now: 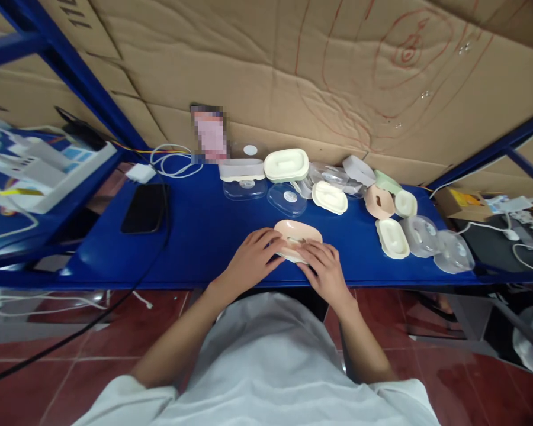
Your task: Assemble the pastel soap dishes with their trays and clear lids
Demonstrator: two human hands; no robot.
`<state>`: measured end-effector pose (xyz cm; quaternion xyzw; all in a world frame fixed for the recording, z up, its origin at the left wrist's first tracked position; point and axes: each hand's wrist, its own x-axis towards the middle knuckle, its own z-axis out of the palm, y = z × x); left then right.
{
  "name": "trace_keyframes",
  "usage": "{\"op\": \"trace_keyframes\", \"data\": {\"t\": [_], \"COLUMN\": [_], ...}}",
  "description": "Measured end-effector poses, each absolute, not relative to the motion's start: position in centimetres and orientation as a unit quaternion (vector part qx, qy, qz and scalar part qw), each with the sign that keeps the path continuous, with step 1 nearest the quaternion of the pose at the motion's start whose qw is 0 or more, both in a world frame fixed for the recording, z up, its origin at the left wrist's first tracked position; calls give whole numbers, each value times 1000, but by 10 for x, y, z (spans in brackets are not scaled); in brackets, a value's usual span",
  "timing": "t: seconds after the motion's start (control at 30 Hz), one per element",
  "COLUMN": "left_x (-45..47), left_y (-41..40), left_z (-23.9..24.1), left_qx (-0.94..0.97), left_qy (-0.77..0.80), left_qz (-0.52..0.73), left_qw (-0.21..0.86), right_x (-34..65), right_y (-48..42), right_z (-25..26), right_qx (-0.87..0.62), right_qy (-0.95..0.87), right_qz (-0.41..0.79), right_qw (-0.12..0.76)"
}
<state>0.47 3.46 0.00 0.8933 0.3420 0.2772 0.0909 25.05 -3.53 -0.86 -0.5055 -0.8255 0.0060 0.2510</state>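
A peach oval plastic box (298, 229) with a slot in its top sits near the front edge of the blue table, with a cream rim along its lower side. My left hand (258, 255) grips its left end, fingers curled over the edge. On the right side my right hand (323, 265) holds it too, fingertips lying near the slot. Both palms and the underside of the box are hidden from me. Just behind it lies a transparent oval lid (286, 200) with a round white sticker.
Cream oval trays (330, 197), a lilac box (242, 168) and another peach box (379, 202) stand at the back and right. Transparent covers (453, 251) lie at the right edge. A black phone (144, 208) and a white charger (141, 173) with cable are left.
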Motion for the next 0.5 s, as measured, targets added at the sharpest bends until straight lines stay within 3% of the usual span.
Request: {"op": "trace_keyframes", "data": {"t": [0.27, 0.5], "left_x": [-42, -48], "left_y": [12, 10], "left_z": [-17, -20], "left_qx": [856, 826], "left_qy": [403, 429], "left_qz": [313, 350], "left_qw": [81, 104], "right_x": [244, 322], "right_y": [-4, 129], "right_z": [9, 40], "right_qx": [-422, -616], "right_qy": [-878, -756], "right_qz": [51, -104], "right_qw": [219, 194]}}
